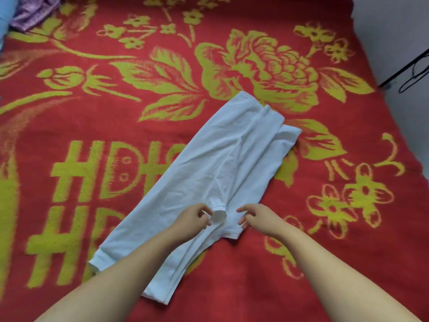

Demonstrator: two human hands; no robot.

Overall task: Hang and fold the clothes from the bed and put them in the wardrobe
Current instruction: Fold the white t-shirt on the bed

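Folding white cotton garment point(213, 168), lying mid red floral bed cover point(92, 117). Left hand point(192, 219), right hand point(260, 217) fingers pinch near collar. Lift both evenly; fold toward far hem.

White garment point(209, 173): thin, smooth knit cloth, matt, softly creased, with stitched hems at the edges.
Bed blanket point(116, 112): thick, fuzzy woven cloth, matt, red with a yellow-green flower and letter pattern, nap slightly rough.
Purple cloth point(34, 12): soft fabric, faintly ribbed or textured, bunched at the far corner.
Wall point(392, 24): plain, smooth, matt pale surface.
Black rod point(404, 68): thin, dark, hard-looking; metal or plastic, I cannot tell.
Black cable point(412, 82): thin, smooth, looped.
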